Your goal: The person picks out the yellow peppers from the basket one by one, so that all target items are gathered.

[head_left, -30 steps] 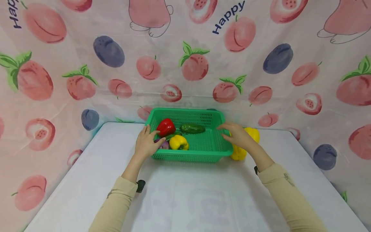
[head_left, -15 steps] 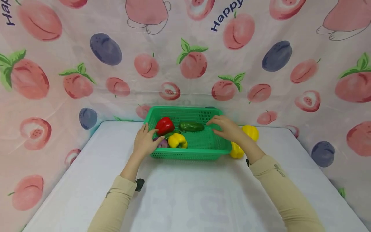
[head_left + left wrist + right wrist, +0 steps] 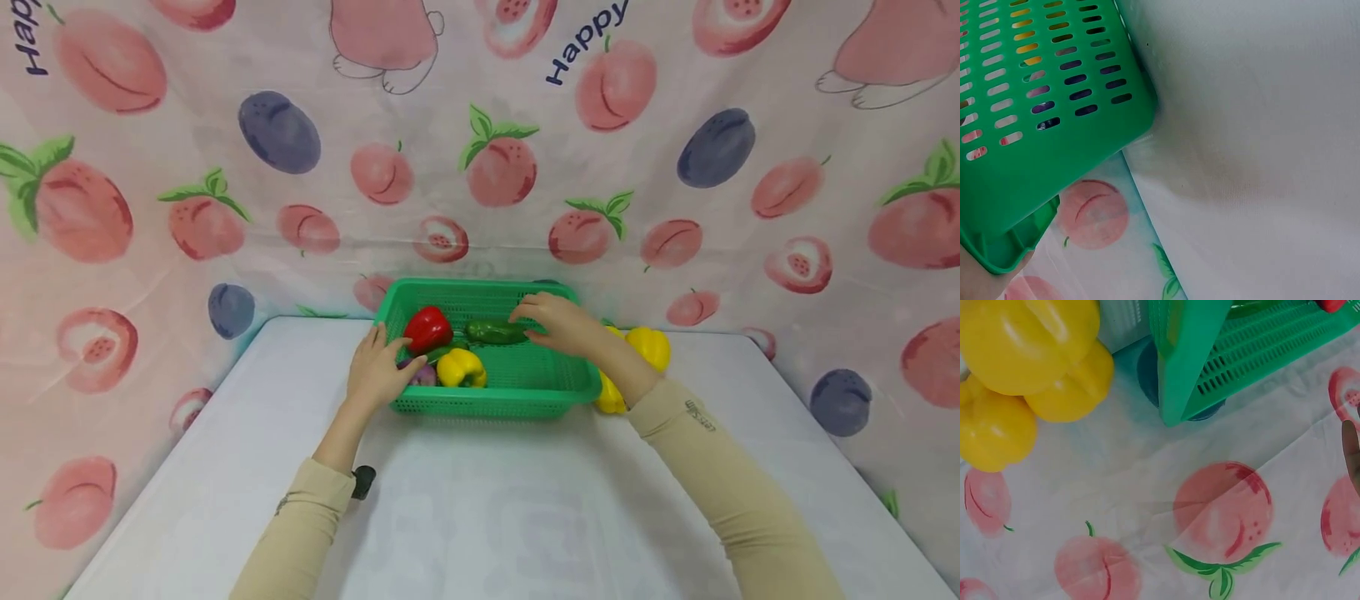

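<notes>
A green plastic basket (image 3: pixel 480 398) stands at the back of the table. My left hand (image 3: pixel 372 371) holds its left rim, with the thumb and a finger reaching inside. Near that hand lie a red bell pepper (image 3: pixel 428 329), a yellow bell pepper (image 3: pixel 461 368) and a partly hidden purple vegetable (image 3: pixel 424 375). Farther back in the basket rests a long dark-green vegetable (image 3: pixel 493 332). Above its right end hovers my right hand (image 3: pixel 566 325), fingers loosely bent and holding nothing. In the right wrist view only a fingertip (image 3: pixel 1351 450) of it shows at the edge.
Right of the basket, partly behind my right forearm, several yellow bell peppers (image 3: pixel 649 347) sit close together. A white cloth covers the table (image 3: pixel 495 508). Directly behind the basket hangs a fruit-print curtain (image 3: pixel 502 171).
My right hand has moved left, from the basket's right rim to above the dark-green vegetable. The left hand stays at the left rim, and the vegetables keep their places.
</notes>
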{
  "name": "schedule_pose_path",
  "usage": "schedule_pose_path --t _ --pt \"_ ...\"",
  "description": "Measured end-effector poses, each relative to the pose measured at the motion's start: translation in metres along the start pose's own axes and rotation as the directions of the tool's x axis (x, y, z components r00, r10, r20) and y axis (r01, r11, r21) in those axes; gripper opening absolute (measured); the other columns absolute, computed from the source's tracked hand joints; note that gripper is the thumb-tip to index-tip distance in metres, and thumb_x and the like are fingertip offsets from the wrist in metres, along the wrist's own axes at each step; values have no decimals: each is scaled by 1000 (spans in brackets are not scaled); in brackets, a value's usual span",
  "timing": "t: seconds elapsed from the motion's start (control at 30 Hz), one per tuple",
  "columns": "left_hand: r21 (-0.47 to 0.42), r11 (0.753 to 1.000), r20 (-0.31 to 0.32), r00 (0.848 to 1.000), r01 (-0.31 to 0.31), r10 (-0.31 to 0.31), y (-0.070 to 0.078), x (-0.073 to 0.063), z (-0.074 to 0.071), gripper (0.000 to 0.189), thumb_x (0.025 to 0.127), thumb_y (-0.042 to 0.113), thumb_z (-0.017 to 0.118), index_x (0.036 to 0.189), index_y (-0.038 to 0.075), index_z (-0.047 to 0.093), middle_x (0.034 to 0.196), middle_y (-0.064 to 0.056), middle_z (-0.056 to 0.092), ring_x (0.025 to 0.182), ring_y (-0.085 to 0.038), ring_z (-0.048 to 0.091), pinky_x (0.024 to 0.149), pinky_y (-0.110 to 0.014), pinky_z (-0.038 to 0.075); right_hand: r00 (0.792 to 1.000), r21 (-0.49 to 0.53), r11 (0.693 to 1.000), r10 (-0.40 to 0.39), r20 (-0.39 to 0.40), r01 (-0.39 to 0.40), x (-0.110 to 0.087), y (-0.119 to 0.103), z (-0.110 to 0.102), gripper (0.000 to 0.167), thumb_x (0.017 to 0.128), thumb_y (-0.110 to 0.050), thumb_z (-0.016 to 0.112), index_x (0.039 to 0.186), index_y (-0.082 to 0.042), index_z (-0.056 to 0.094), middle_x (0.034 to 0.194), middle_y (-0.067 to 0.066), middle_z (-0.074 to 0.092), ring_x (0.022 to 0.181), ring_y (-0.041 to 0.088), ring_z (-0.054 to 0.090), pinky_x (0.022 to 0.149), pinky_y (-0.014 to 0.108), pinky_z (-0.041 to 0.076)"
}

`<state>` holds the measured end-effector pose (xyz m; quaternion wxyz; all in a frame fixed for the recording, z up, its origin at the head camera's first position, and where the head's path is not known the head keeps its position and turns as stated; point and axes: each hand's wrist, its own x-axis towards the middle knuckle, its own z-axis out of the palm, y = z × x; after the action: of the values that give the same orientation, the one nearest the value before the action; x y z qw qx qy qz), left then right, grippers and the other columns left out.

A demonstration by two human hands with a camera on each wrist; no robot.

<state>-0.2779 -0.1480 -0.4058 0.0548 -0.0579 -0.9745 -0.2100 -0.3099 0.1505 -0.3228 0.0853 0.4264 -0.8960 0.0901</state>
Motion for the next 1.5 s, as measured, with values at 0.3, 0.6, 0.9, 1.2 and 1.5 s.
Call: schedule_pose_path --t 0.3,0.6,0.9,1.2,1.5 --pt "22 1000 8 1000 -6 5 0 3 1 60 93 51 47 136 9 50 153 -29 15 144 -43 11 118 -53 12 996 -10 999 -41 75 42 18 1 7 24 85 -6 68 108 -7 65 107 10 64 100 27 58 86 37 53" --pt "4 1000 16 1000 4 -4 0 -2 3 60 93 50 48 136 9 50 153 -28 16 144 -43 10 118 -53 13 976 -145 976 -139 167 164 34 -8 24 27 85 -12 69 111 -10 65 108 6 64 96 24 57 83 37 52" --pt "3 1000 1 1000 -2 2 2 2 2 60 92 51 48 135 9 51 153 -29 18 144 -43 13 118 -53 15 944 -102 986 -93 318 131 54 -17 27 41 85 -12 69 124 -10 58 132 11 56 119 30 53 100 46 46" --pt "10 1000 -8 1000 3 -3 1 1 -1 59 92 50 49 135 9 51 152 -29 19 143 -43 13 117 -54 15 892 -87 990 -65 447 115 75 -24 39 63 82 -14 72 139 -16 46 149 7 39 137 33 36 108 60 32" --pt "19 1000 -13 1000 -3 3 2 1 -2 59 93 50 48 135 8 51 152 -29 19 143 -43 14 117 -55 15 814 -18 994 -77 576 107 82 -24 48 77 82 -14 73 147 -19 32 157 7 23 143 35 21 111 62 23"
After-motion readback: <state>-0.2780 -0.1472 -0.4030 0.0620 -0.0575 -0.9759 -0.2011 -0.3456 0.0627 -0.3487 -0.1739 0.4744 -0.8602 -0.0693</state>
